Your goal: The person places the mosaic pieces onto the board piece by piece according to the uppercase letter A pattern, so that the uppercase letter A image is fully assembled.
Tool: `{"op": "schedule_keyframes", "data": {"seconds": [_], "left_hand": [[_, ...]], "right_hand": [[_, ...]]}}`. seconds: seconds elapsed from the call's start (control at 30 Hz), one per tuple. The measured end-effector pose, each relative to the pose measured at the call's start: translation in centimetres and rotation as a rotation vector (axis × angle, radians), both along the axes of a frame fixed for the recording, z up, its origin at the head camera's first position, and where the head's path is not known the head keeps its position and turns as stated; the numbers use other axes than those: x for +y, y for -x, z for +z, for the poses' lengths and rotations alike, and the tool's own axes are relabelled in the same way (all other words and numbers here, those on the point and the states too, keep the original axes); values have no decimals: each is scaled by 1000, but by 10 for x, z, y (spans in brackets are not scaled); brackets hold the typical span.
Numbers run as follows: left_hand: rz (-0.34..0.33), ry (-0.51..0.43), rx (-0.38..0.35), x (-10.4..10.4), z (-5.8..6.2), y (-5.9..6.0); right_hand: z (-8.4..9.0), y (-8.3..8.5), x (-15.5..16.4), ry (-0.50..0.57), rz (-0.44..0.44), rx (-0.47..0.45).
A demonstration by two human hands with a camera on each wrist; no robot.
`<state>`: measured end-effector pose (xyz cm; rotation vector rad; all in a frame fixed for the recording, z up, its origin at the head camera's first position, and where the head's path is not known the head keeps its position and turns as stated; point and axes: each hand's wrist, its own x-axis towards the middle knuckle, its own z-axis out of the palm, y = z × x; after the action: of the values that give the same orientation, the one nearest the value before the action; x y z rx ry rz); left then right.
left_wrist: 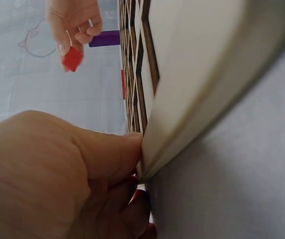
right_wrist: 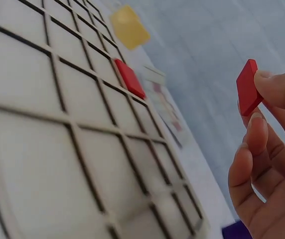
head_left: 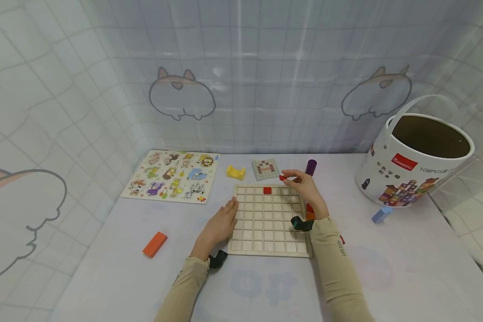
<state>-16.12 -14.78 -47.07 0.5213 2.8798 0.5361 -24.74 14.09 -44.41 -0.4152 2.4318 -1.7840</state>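
Note:
A wooden grid board (head_left: pixel 261 226) lies on the table, with one red tile (head_left: pixel 267 190) set in its top row. My right hand (head_left: pixel 290 178) hovers over the board's far right corner and pinches a second red tile (head_left: pixel 282 177) between thumb and fingertips; the right wrist view shows that tile (right_wrist: pixel 247 87) held on edge above the grid (right_wrist: pixel 43 124). My left hand (head_left: pixel 229 210) lies flat on the table, its fingers straight against the board's left edge (left_wrist: pixel 197 74). A small pattern card (head_left: pixel 265 169) sits just beyond the board.
A yellow block (head_left: pixel 235 172) and a purple cylinder (head_left: pixel 311 167) flank the card. An animal puzzle (head_left: pixel 171 175) lies far left, an orange block (head_left: pixel 154 244) near left. At the right stand a white bucket (head_left: pixel 414 161) and a blue block (head_left: pixel 381 214). Red and orange pieces (head_left: pixel 310 210) lie beside the board.

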Motion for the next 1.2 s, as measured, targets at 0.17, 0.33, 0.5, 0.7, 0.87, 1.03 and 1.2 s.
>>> {"op": "schedule_keyframes", "data": {"seconds": [0.17,0.33,0.5,0.7,0.87,1.03,1.2], "left_hand": [[2,-5,-6,1,2,-1],[2,2,2,2,3,-1],[2,15,7,1,1,0],[7,8,2,2,-1,0],[13,12,9,1,-2,1],[10,8,12,1,-1,0],[10,14,18,1,-2,1]], "right_hand": [[-21,9,-13,2,9,23],[-26,10,-26,15,40,36],[-32,9,-38,10,67,7],[-35,5,-52,40,103,-22],[-41,4,-59,17,124,-14],[-47,4,-63,-71,103,15],[-48,0,-66,-121,85,-2]]}}
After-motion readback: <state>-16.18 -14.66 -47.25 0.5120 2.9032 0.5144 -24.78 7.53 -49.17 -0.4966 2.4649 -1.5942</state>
